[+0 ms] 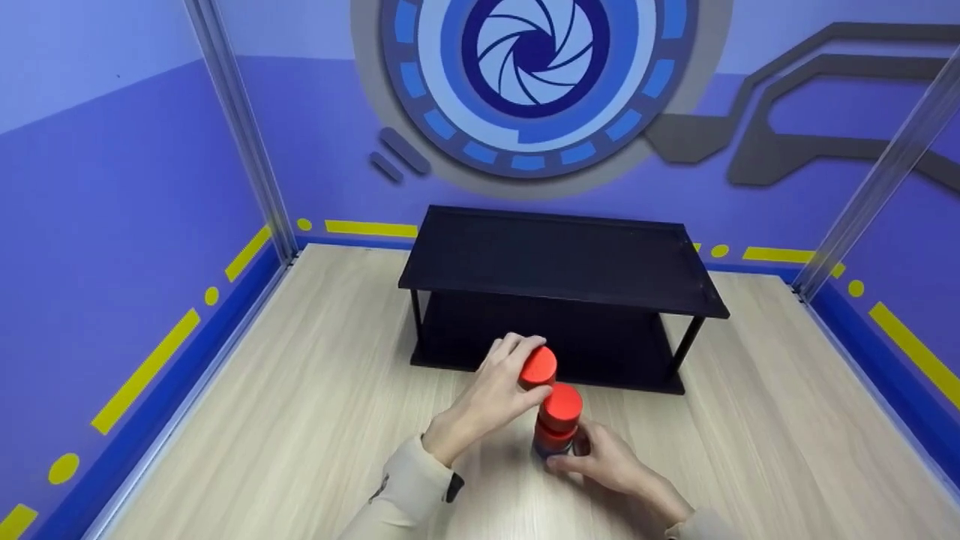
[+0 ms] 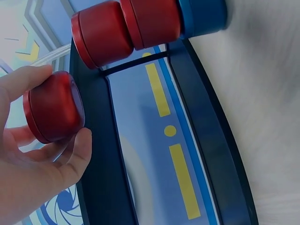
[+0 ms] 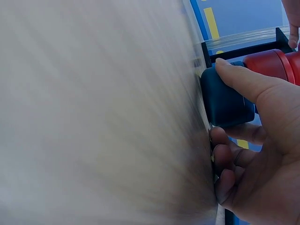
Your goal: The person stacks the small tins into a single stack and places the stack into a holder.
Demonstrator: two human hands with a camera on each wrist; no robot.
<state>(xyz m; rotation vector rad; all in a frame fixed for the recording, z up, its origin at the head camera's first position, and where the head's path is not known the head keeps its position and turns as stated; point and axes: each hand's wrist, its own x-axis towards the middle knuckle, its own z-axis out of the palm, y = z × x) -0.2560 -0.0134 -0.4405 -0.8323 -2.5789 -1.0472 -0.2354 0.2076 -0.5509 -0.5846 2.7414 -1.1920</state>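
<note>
My left hand [image 1: 499, 386] holds a small red round tin [image 2: 56, 108] in the air, thumb on one side and fingers on the other. Just beside it stands an upright stack: a dark blue tin [image 3: 227, 96] on the table at the bottom, a red tin [image 2: 152, 21] above it, and another red tin [image 1: 562, 405] on top. Low at the stack's base, my right hand [image 1: 611, 457] grips the blue tin between thumb and fingers. Its curled lower fingers [image 3: 222, 154] lie close to the tabletop.
Behind the hands stands a black two-level rack [image 1: 555, 259] with thin posts; its front lower edge is close to the stack. The pale wooden table [image 1: 322, 420] is enclosed by blue printed walls [image 1: 97, 225] with metal corner posts.
</note>
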